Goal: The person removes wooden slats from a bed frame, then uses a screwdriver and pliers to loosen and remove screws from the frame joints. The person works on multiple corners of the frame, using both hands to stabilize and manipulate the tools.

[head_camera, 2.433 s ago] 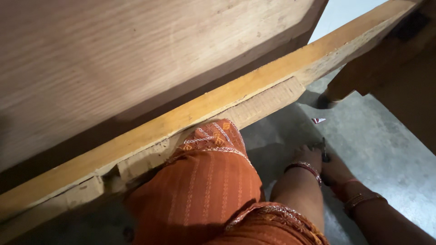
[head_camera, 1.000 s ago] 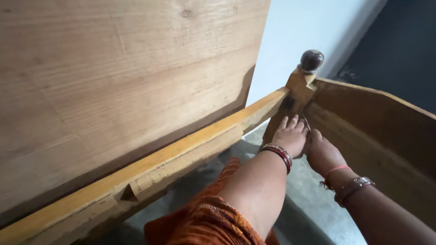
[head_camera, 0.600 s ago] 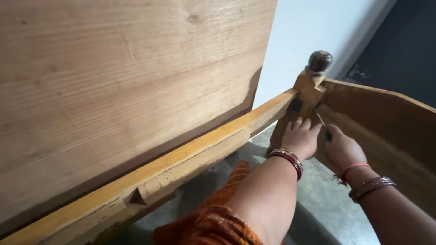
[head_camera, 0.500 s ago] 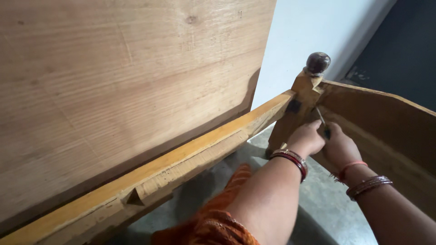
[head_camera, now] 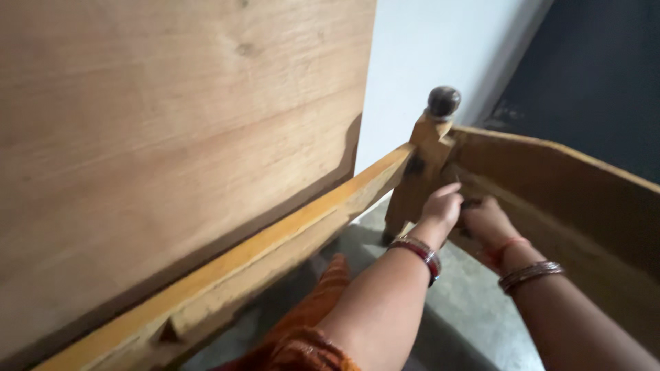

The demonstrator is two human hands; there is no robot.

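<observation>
Two hands at corner post (head_camera: pixel 419 182) | left hand (head_camera: pixel 441 205) curled, grip unclear | right hand (head_camera: pixel 483 218) grips dark tool (head_camera: pixel 470 204) | side rail (head_camera: pixel 289 230) alongside

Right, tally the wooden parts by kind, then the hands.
Large flat boards: 1
Side rails: 1
Corner posts with dark round knob: 1
End boards: 1
Hands: 2, left hand and right hand
Total: 6
</observation>
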